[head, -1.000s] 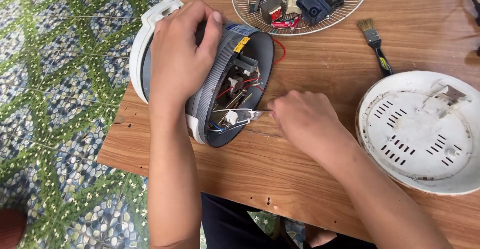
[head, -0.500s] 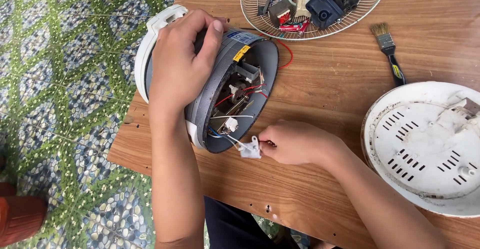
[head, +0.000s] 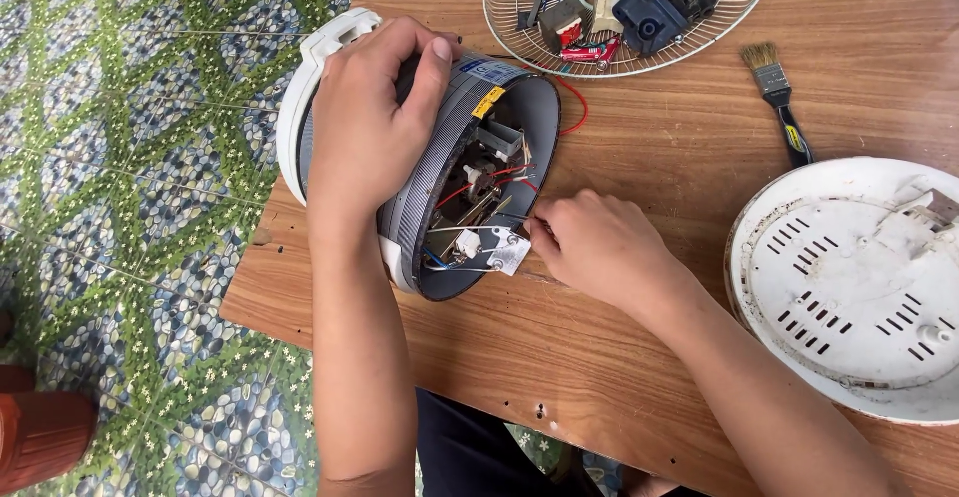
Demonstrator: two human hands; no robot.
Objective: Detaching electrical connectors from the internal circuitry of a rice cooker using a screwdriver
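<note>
A round grey-and-white appliance body (head: pixel 440 172) lies on its side on the wooden table (head: pixel 639 137), its open underside facing right and showing red, white and blue wires and metal parts. My left hand (head: pixel 372 117) grips its upper side from above. My right hand (head: pixel 599 247) rests on the table just right of the opening, fingertips pinching a thin wire beside a small white metal part (head: pixel 507 251) that hangs out on its wires at the rim.
A white vented bottom cover (head: pixel 859 287) lies at the right. A wire fan guard (head: pixel 619 17) used as a tray holds several small parts at the top. A paintbrush (head: pixel 781 102) lies beside it. Patterned tile floor (head: pixel 130 207) is to the left.
The view has shifted slightly. The small white part came out of the opening and now hangs at the rim; my right hand dropped lower, then moved back up beside it.
</note>
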